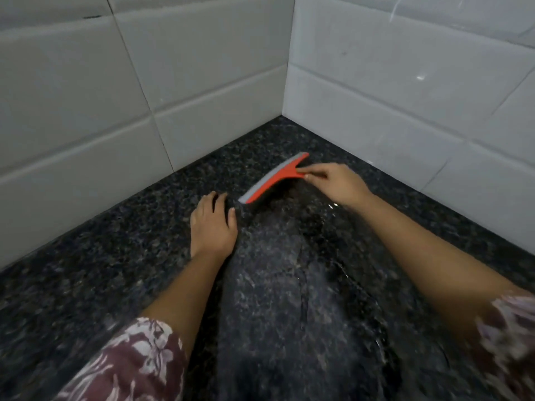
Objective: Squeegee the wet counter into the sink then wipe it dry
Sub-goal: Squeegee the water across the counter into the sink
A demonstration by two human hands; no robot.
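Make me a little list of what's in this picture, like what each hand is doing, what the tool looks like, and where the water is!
place: corner of a dark speckled counter under white wall tiles
tool: red squeegee with a grey blade, blade down on the counter
right hand: fingers pinch the squeegee handle
left hand: flat on the counter, beside the blade's near end, holding nothing
water: shiny wet patch between the arms
sink: not in view
sleeves: maroon with white flowers

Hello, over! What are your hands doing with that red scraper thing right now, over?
Right hand shut on squeegee handle, blade down near the corner. Left hand flat on wet counter, open. No sink in view. Nothing in the way.
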